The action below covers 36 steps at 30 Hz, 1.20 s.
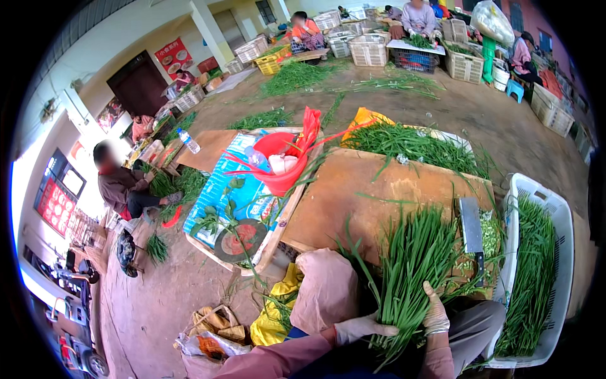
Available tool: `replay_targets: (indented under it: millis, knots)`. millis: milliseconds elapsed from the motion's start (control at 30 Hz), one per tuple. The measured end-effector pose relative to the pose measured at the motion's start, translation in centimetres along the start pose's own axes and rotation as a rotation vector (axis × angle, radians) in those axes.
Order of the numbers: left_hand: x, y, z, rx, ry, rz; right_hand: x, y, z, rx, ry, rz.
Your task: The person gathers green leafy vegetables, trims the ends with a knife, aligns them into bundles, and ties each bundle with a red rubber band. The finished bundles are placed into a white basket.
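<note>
A thick bunch of long green leaves (412,265), which look like garlic chives, stands slanted between my two gloved hands above my lap. My left hand (362,329) grips its lower end from the left, thumb across the stalks. My right hand (435,310) holds its right side, thumb up and the other fingers mostly hidden behind the leaves. The bunch's upper part reaches over a wooden board (341,199). A cleaver (470,227) with a black handle lies on the board's right side, beside chopped pale green stalk pieces (490,234).
At my right stands a white plastic crate (568,246) filled with green leaves. More leaves (416,147) heap beyond the board. A red bucket (289,177) sits on the blue-covered table to the left. Bags (215,353) lie on the floor. Several people work farther off.
</note>
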State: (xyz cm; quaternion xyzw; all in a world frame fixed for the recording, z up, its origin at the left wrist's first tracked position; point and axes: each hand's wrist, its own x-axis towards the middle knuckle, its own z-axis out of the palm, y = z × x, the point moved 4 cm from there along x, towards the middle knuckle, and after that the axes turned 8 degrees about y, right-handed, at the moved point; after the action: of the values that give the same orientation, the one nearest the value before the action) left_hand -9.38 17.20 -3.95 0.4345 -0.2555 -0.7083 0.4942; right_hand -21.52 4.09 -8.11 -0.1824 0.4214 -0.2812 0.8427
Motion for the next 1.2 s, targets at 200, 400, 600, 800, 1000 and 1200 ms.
replay_targets:
  millis: [200, 400, 600, 800, 1000, 1200]
  knots:
    - [2.5, 2.5, -2.2, 0.057, -0.047, 0.005, -0.3, -0.2, 1.3, -0.046, -0.109, -0.104]
    - [4.6, 5.9, -0.3, 0.165, 0.114, 0.203, -3.2, -3.7, 5.3, -0.261, -0.094, -0.49]
    - [5.2, 16.3, 4.0, 0.515, 0.303, 0.741, -8.9, -13.2, 13.6, -0.496, -0.207, -0.766]
    - [5.0, 28.0, 7.5, 0.374, 0.162, 0.853, -12.5, -21.2, 20.5, -0.601, -0.17, -1.134]
    - [8.1, 24.5, 1.3, 0.466, 0.076, 0.504, -4.0, -19.2, 16.2, -0.859, -0.227, -0.956]
    - [11.0, 22.5, -2.0, 0.62, 0.372, 0.615, 3.1, -15.6, 14.2, -0.754, -0.004, -1.032]
